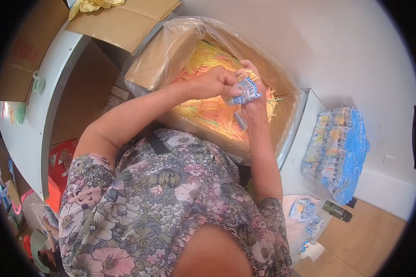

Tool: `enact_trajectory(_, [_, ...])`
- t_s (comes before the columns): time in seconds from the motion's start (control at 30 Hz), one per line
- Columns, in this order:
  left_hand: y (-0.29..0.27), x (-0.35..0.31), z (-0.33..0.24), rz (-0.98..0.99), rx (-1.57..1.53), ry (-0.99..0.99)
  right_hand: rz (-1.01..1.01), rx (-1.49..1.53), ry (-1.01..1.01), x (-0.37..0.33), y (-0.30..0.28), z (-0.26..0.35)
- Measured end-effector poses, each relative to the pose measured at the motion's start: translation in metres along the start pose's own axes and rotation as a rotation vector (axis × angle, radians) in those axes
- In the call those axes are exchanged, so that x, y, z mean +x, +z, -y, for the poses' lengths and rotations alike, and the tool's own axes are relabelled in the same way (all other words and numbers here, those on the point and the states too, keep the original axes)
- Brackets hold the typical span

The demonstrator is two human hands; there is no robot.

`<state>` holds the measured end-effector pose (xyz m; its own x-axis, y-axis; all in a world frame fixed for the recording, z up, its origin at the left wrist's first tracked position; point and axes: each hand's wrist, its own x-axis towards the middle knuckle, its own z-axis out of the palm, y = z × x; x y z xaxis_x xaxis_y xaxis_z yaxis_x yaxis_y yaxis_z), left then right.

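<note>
Hand-held packet (246,93): blue and white print, blue-and-white striped edge, yellow contents. Sticks (202,112): mixed yellow, orange, pink and light green. Carton (145,69): plain brown. Carton liner (182,36): colourless, transparent. Garment (162,194): all-over floral pattern in pink, grey, white and olive green. Packet stack (346,157): blue edges, yellow and orange patches. Cloth (94,4): yellow. Cylindrical object (336,210): dark green. Floor (367,231): light brown.

Packing workshop: lined carton (145,69) of coloured sticks (205,111), stacked blue packets (339,152).
</note>
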<state>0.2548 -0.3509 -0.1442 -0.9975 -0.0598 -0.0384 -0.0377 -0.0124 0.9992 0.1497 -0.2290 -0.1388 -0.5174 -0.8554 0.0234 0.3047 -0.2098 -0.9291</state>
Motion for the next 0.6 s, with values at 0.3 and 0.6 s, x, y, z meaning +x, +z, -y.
enact_trajectory(0.3, [0.013, 0.012, 0.029, -0.031, 0.155, 0.284, -0.124, -0.97, -0.204, -0.001, -0.007, 0.021])
enact_trajectory(0.6, [0.014, 0.011, 0.023, -0.05, -0.267, 0.02, 0.059, -1.469, 0.139, -0.07, -0.052, 0.028])
